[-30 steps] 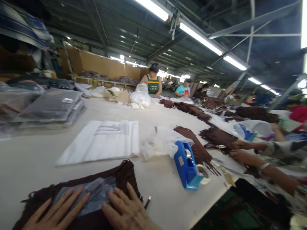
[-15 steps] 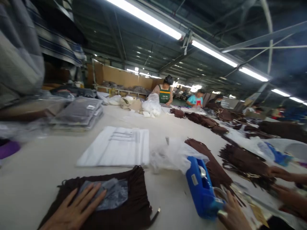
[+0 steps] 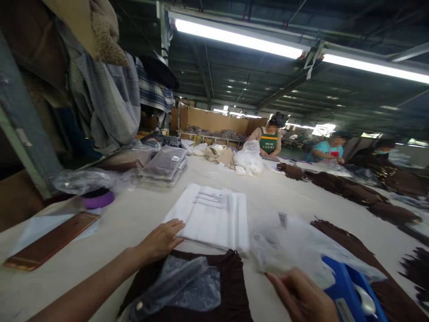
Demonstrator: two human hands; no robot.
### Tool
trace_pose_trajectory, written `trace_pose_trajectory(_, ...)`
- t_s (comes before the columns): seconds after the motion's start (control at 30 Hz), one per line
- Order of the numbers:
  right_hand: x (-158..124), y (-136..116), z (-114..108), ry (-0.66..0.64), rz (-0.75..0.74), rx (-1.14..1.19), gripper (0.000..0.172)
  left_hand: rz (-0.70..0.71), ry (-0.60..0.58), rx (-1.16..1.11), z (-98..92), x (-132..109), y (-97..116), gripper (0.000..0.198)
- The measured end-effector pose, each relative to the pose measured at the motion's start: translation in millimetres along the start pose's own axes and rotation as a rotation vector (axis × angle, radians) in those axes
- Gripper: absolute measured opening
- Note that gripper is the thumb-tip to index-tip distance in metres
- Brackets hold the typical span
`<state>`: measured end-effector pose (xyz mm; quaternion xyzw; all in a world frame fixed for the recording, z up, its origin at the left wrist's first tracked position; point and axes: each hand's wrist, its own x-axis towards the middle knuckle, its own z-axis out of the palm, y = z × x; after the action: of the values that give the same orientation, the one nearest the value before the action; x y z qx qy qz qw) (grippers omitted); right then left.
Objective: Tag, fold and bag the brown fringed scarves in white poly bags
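Observation:
My left hand [image 3: 163,238] touches the near left corner of a stack of flat white plastic bags [image 3: 214,219] with printed lines, its fingers bent together at the edge. Nearer me lies a dark brown fringed textile [image 3: 236,286], with a crumpled clear plastic piece [image 3: 197,286] on top. My right hand [image 3: 298,290] is blurred, beside the blue tape dispenser [image 3: 351,290] and just below a loose translucent bag [image 3: 288,241]. Whether its fingers hold anything is not clear.
A phone [image 3: 53,239] and a purple tape roll [image 3: 98,199] lie on the left. Packed grey garments [image 3: 164,163] are stacked behind them. Brown textiles [image 3: 345,185] run along the right. Clothes [image 3: 100,85] hang at the upper left; people work across the table [image 3: 134,228].
The view has turned left. My left hand has left the brown textile for the white bags' edge. My right hand has moved from the dispenser's far side to its left.

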<state>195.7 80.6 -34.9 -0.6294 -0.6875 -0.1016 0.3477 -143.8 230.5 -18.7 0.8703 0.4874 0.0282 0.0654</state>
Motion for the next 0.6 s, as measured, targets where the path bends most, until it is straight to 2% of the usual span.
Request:
trace_pose_trajectory(0.07,36.0,-34.6,39.5,-0.104,-0.086,0.028,0.038,0.002,-0.041,0.016,6.7,17.9,-6.9,0.050)
trace_pose_trajectory(0.13,67.3,-53.8,75.2,-0.244,-0.175,0.030,0.024,-0.003,-0.072,0.027,13.8,29.0,-13.7,0.058)
trace_pose_trajectory(0.17,79.6,-57.4,91.3,-0.316,-0.221,0.010,0.014,-0.006,-0.087,0.030,17.1,32.5,-16.9,0.061)
trace_pose_trajectory(0.2,89.3,-57.5,106.0,-0.386,-0.262,-0.015,0.016,-0.009,-0.098,0.033,20.0,34.9,-19.9,0.061)
trace_pose_trajectory(0.23,96.7,-54.8,119.0,-0.439,-0.291,-0.044,0.024,-0.010,-0.107,0.033,22.5,36.7,-22.6,0.061)
trace_pose_trajectory(0.3,105.4,-43.4,139.3,-0.483,-0.305,-0.093,0.030,-0.013,-0.113,0.032,26.7,39.1,-27.3,0.058)
trace_pose_trajectory(0.4,109.4,-19.7,154.8,-0.470,-0.247,-0.125,0.029,-0.008,-0.083,0.021,32.3,42.4,-33.7,0.055)
trace_pose_trajectory(0.6,109.6,21.4,160.9,-0.374,-0.099,-0.157,0.028,0.080,0.016,0.041,41.9,46.8,-46.5,0.043)
